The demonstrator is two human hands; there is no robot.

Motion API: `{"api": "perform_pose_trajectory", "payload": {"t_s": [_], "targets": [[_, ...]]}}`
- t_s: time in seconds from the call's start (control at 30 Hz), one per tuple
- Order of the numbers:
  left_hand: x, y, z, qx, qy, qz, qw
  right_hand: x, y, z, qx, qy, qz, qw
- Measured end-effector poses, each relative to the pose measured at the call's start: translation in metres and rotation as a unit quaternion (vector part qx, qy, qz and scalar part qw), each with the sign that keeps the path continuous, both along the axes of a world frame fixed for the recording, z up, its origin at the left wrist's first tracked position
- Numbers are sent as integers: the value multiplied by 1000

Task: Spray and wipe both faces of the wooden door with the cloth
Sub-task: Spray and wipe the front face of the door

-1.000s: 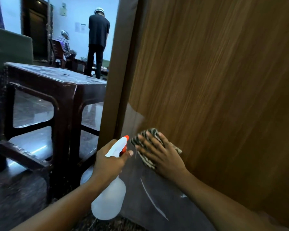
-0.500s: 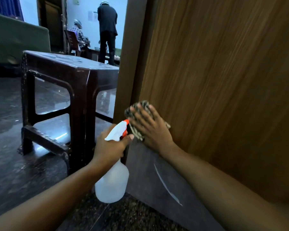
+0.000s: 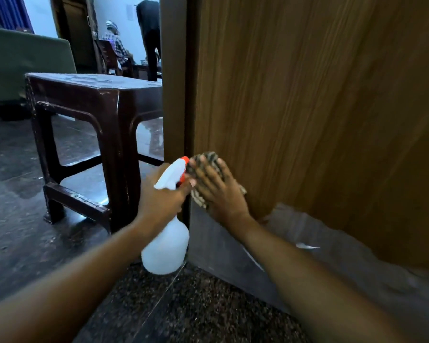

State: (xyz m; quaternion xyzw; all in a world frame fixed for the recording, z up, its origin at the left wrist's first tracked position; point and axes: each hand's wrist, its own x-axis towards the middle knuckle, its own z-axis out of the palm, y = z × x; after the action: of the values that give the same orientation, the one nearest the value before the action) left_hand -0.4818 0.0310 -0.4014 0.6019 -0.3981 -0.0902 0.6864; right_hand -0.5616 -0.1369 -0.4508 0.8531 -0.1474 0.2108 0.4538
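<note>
The wooden door (image 3: 307, 107) fills the right half of the view, brown grain above and a grey panel (image 3: 344, 263) along its foot. My right hand (image 3: 219, 191) presses a striped cloth (image 3: 209, 158) flat against the door near its left edge, fingers straight. My left hand (image 3: 162, 196) grips the neck of a white spray bottle (image 3: 165, 248) with an orange trigger, right beside the cloth. Most of the cloth is hidden under my right hand.
A dark brown stool-like table (image 3: 97, 95) stands on the glossy dark floor (image 3: 22, 206) just left of the door edge. Speckled stone flooring (image 3: 196, 305) lies below my arms. Two people (image 3: 150, 33) are far back in the room beyond.
My right hand has slid the cloth up the door from the grey lower panel onto the brown wood. My left hand with the bottle has risen alongside it.
</note>
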Motion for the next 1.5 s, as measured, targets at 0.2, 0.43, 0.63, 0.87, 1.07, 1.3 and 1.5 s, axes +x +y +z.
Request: {"api": "perform_pose_trajectory", "payload": {"t_s": [0.2,0.43,0.63,0.87,1.07,1.3,1.5], "targets": [[-37,-3,-54,59,-40,12,997,-70,-13,-95,-49,133,-37,989],[-51,12,-81,56,-19,9,998,-83,3,-38,42,-333,-1,942],[-95,-7,-109,83,36,-51,995,-151,-8,-140,3,11,5,1000],[-101,-27,-80,52,11,-50,997,-193,-19,-63,34,-310,-109,944],[-137,-16,-127,110,48,-79,990,-169,3,-116,51,-235,-50,969],[-181,-55,-118,94,43,-139,985,-305,-18,-167,58,-257,-188,946],[-194,-52,-110,80,28,-137,987,-243,-23,-66,82,-460,-176,866]]}}
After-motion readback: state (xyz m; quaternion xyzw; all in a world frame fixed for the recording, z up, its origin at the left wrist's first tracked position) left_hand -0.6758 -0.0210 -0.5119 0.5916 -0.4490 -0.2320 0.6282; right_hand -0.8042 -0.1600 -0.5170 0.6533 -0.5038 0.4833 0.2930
